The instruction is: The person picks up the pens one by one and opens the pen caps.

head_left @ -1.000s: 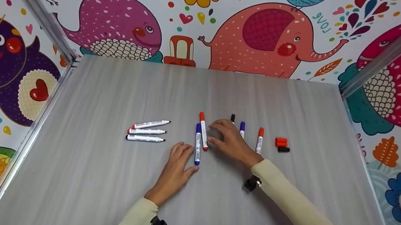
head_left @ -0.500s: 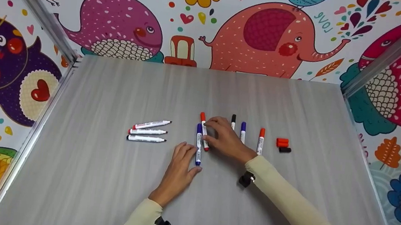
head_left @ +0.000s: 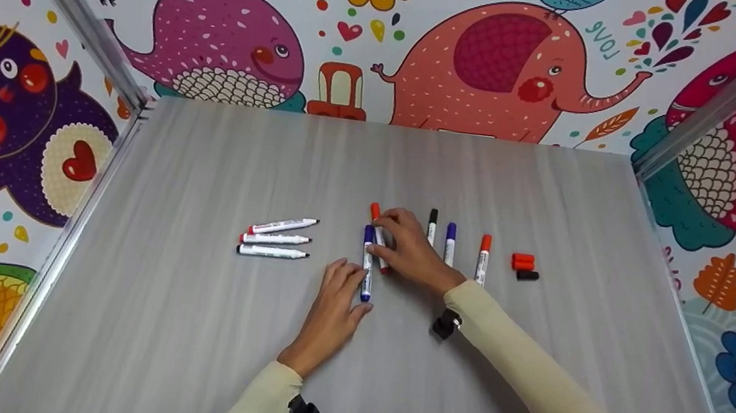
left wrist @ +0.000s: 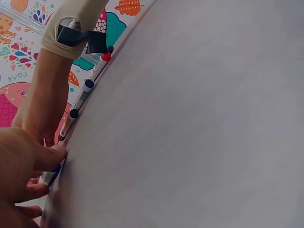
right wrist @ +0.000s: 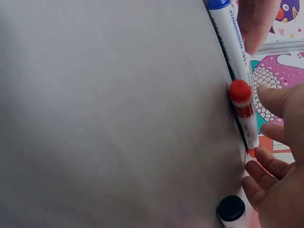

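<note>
A capped blue marker (head_left: 367, 272) lies lengthwise between the hands, in the middle of the table. The left hand (head_left: 328, 313) rests on its left, fingertips right at its barrel and thumb beside its lower end. A capped red marker (head_left: 377, 212) lies close along the blue one's right side. My right hand (head_left: 415, 250) reaches over this red marker, its thumb and forefinger spread, and hides part of the barrel. In the right wrist view the right fingers (right wrist: 273, 164) lie loosely beside the red marker (right wrist: 244, 114), without wrapping round it.
To the left lie several uncapped markers (head_left: 274, 252), black tips pointing right. Right of the hands stand in a row a black-capped marker (head_left: 432, 224), a blue-capped marker (head_left: 450, 243) and a red-capped marker (head_left: 483, 258). Loose red caps (head_left: 522, 261) and a black cap (head_left: 527, 275) lie further right.
The right hand has moved left from beside the red marker to over it, its fingertips now near the blue marker. The left hand stays almost in place; the view has shifted slightly.
</note>
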The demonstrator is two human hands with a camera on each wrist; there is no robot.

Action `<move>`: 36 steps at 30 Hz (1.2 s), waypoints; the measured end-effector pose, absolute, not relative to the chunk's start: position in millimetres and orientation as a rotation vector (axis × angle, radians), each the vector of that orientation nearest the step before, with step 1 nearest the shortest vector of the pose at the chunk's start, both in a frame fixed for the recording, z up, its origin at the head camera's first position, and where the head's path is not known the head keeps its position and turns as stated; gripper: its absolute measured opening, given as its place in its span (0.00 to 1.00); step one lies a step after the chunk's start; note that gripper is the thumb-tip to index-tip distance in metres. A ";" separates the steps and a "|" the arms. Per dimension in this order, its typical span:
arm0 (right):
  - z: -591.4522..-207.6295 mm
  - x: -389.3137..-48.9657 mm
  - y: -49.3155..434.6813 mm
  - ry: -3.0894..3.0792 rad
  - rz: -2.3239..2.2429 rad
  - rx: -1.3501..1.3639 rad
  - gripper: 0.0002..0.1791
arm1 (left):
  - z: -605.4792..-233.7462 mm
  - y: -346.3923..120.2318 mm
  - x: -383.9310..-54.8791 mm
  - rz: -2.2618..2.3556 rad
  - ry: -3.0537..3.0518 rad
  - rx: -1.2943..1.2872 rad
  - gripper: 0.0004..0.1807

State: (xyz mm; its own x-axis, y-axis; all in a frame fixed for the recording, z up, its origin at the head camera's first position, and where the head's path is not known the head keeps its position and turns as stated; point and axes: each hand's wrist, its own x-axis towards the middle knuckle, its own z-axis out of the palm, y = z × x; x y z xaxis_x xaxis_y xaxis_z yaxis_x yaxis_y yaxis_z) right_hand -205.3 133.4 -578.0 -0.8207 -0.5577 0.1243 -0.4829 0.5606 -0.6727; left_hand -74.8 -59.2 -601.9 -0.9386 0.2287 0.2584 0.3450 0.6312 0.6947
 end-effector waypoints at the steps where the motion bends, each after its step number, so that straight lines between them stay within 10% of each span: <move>1: -578.0 -205.7 132.7 2.688 -1.104 -0.900 0.29 | -602.1 -59.1 -74.9 -1.192 -2.698 -0.482 0.31; 36: -564.3 -197.4 146.1 2.576 -1.201 -0.977 0.20 | -585.9 -69.1 -73.2 -1.351 -2.757 -0.554 0.37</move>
State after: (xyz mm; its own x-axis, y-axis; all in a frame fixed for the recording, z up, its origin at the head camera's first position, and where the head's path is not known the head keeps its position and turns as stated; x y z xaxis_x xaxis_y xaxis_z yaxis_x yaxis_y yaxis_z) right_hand -197.4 146.1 -564.3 -0.7804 -0.6088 0.1426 -0.5005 0.4715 -0.7260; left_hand -73.2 -69.1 -585.9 -0.9368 0.3041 0.1732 0.3231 0.5618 0.7616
